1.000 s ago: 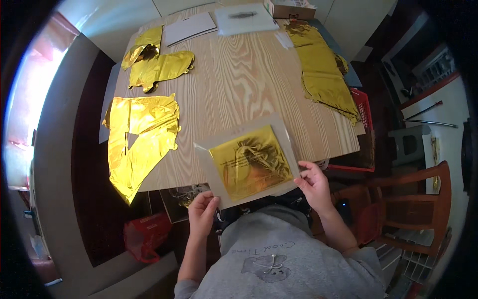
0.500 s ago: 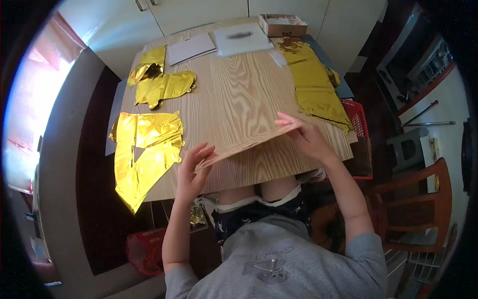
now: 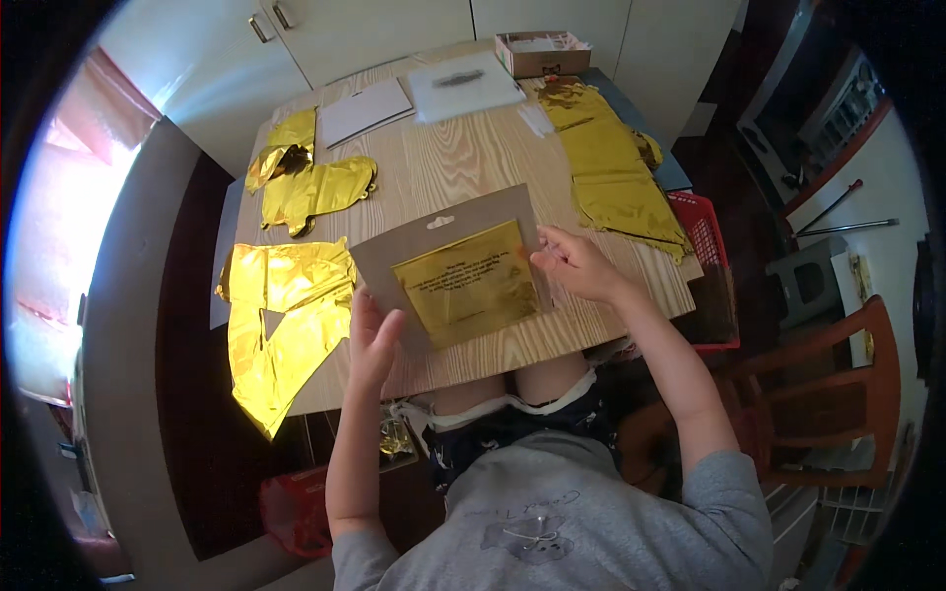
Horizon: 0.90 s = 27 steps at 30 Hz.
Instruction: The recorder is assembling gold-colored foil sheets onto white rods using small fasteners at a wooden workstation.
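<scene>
Upright between my hands stands a flat grey hang-hole package (image 3: 399, 251), its face turned toward me. Through its middle shows a gold foil panel with dark printed text. My left hand (image 3: 371, 340) grips the package's left edge, thumb on the near side. At the right edge, my right hand (image 3: 581, 264) pinches the package between thumb and fingers. Flattened gold foil balloons lie around it on the wooden table (image 3: 473, 148): one (image 3: 281, 315) at the near left, another (image 3: 320, 187) beyond it, and a long one (image 3: 616, 163) along the right side.
A white sheet or folder (image 3: 365, 110) and a clear plastic sleeve (image 3: 463, 84) lie at the far edge, beside an open cardboard box (image 3: 542, 54). A red plastic basket (image 3: 705, 236) stands by the table's right side. A wooden chair (image 3: 828, 394) is at the near right.
The package, held nearly edge-on before, is now tilted up so its printed gold face shows. My hands have shifted slightly left and still hold its two sides.
</scene>
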Available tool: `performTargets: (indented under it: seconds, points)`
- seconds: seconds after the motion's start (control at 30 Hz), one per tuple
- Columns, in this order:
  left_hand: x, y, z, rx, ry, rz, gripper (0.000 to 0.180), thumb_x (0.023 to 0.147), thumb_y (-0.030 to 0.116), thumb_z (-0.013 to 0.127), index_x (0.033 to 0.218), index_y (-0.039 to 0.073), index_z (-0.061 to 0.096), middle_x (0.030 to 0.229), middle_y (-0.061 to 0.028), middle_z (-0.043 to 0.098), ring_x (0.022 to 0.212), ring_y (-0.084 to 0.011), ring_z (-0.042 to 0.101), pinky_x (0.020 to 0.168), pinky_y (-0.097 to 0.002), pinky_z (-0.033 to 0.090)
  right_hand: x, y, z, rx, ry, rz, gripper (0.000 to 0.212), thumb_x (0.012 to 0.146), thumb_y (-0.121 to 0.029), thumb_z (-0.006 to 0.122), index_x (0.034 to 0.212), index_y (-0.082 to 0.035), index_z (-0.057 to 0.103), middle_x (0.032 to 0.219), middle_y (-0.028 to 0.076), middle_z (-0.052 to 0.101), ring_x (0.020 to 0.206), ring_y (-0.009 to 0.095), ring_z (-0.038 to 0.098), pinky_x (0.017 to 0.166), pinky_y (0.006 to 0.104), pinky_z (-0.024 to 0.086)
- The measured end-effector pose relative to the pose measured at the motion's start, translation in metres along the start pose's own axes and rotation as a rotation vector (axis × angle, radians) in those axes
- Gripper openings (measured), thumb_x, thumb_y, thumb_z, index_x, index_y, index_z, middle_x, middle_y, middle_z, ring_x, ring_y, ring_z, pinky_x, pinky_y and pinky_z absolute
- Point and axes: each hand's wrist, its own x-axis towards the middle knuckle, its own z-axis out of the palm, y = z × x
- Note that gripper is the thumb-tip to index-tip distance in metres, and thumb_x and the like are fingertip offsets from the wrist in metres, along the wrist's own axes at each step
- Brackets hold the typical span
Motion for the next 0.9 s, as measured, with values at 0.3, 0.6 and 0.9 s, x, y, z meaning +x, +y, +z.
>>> performTargets:
  seconds: [0.3,0.6,0.9]
  points:
    - [0.009,0.015,0.012,-0.240,0.139,-0.070,0.049,0.084,-0.004,0.051,0.129,0.004,0.034,0.121,-0.0088,0.049,0.111,-0.0171,0.049,0.094,-0.0311,0.039,-0.013,0.007,-0.006,0.131,-0.252,0.033,0.046,0.074,-0.011,0.057,0.116,0.004,0.045,0.074,0.007,0.054,0.064,0.013,0.049,0.058,0.0286,0.041]
    - [0.007,0.021,0.017,-0.265,0.169,-0.080,0.046,0.085,-0.003,0.052,0.127,0.005,0.035,0.120,-0.0085,0.049,0.109,-0.0162,0.049,0.094,-0.0307,0.040,-0.010,-0.003,-0.004,0.096,-0.315,0.148,0.032,0.070,-0.010,0.055,0.099,0.004,0.053,0.071,0.015,0.060,0.060,0.015,0.052,0.056,0.0296,0.042]
    - [0.003,0.025,0.021,-0.287,0.174,-0.120,0.050,0.084,-0.004,0.052,0.130,0.005,0.032,0.122,-0.0085,0.048,0.111,-0.0165,0.048,0.094,-0.0309,0.039,-0.012,-0.005,-0.003,0.003,-0.298,0.159,0.018,0.070,-0.008,0.054,0.083,0.004,0.051,0.065,0.011,0.056,0.059,0.014,0.051,0.053,0.0300,0.041]
